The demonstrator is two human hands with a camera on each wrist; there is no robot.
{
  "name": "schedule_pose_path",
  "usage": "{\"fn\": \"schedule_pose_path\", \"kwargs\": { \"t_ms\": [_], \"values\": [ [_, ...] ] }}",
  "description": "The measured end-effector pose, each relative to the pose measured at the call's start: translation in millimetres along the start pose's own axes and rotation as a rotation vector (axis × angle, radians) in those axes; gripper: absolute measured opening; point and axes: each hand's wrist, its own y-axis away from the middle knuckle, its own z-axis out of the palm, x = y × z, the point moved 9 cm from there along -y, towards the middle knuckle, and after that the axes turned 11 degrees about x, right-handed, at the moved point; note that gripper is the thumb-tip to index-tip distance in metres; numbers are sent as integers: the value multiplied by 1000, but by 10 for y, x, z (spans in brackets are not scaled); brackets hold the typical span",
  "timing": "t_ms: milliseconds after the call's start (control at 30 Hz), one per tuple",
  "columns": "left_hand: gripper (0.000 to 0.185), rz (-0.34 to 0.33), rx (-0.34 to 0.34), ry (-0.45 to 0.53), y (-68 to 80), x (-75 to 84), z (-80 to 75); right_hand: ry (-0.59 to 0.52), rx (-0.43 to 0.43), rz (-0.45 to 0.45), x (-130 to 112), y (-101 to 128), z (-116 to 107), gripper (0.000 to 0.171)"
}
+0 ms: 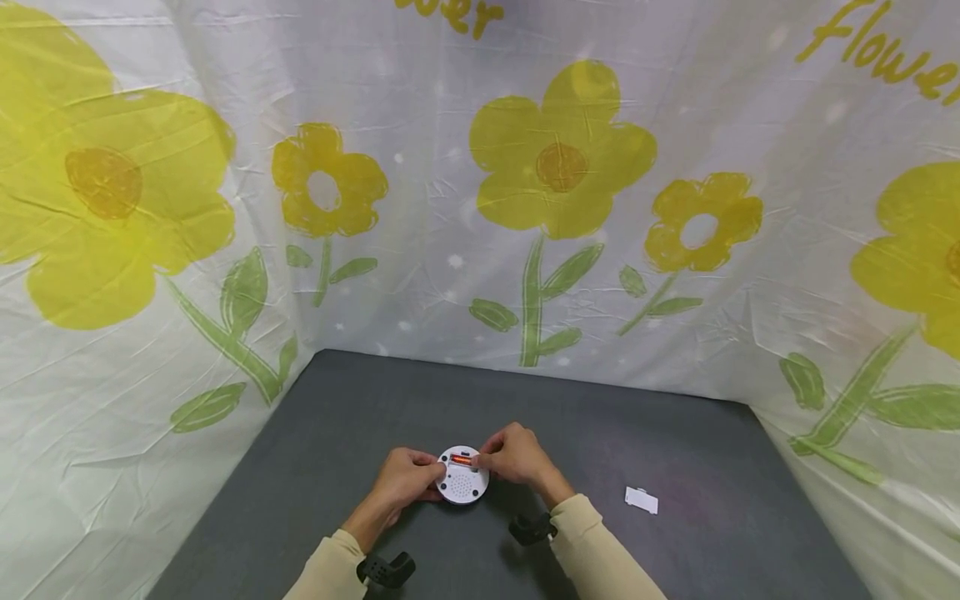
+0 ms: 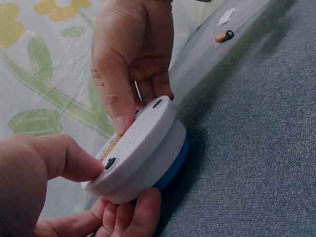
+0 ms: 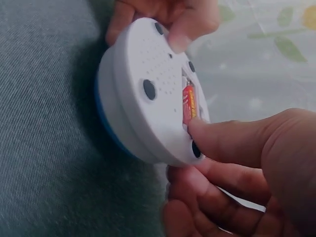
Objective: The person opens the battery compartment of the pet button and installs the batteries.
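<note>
A round white device (image 1: 462,485) has its face with small holes, dark feet and an uncovered battery slot turned up; a blue band (image 2: 176,167) shows below. My left hand (image 1: 407,478) grips its left edge, thumb on top and fingers underneath. In the slot lies a red and yellow battery (image 3: 189,102). My right hand (image 1: 513,455) is at the opposite edge, its thumb pressing on the battery's end and its other fingers curled against the device's side. The thumb hides that end of the battery.
A white battery cover (image 1: 641,500) lies on the dark grey tabletop (image 1: 720,467), right of my hands. Another battery (image 2: 224,36) rests near the cover in the left wrist view. Flower-printed curtains (image 1: 420,275) stand around the table's back and sides.
</note>
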Motion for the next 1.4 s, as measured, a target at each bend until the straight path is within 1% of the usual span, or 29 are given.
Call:
{"fn": "schedule_pose_path", "kwargs": {
  "t_ms": [133, 400, 533, 667, 767, 867, 1067, 1200, 1400],
  "values": [
    [31, 4, -3, -5, -3, -1, 1, 33, 27, 14, 6, -11, -8, 10],
    [29, -10, -5, -1, -4, -14, -2, 36, 18, 19, 13, -6, -1, 10],
    [29, -24, -15, 19, 1, -30, 20, 56, 5, -1, -2, 9, -15, 11],
    [30, -23, -16, 21, 4, -33, 27, 89, -17, -52, -50, 9, -78, 12],
    [31, -20, -17, 20, 4, -35, 29, 114, -30, -99, -77, -2, -176, 11],
    [31, -20, -19, 32, 1, -36, 36, 134, -35, -122, -73, -9, -313, 11],
    [31, -19, -10, 39, -6, -25, 25, 195, 2, -160, -47, 21, -629, 13],
    [30, -17, -10, 28, -10, -23, 18, 243, 18, -172, 10, 83, -795, 13],
    [28, -19, -5, 11, -14, -31, 10, 292, 3, -162, 126, 228, -937, 13]
  ]
}}
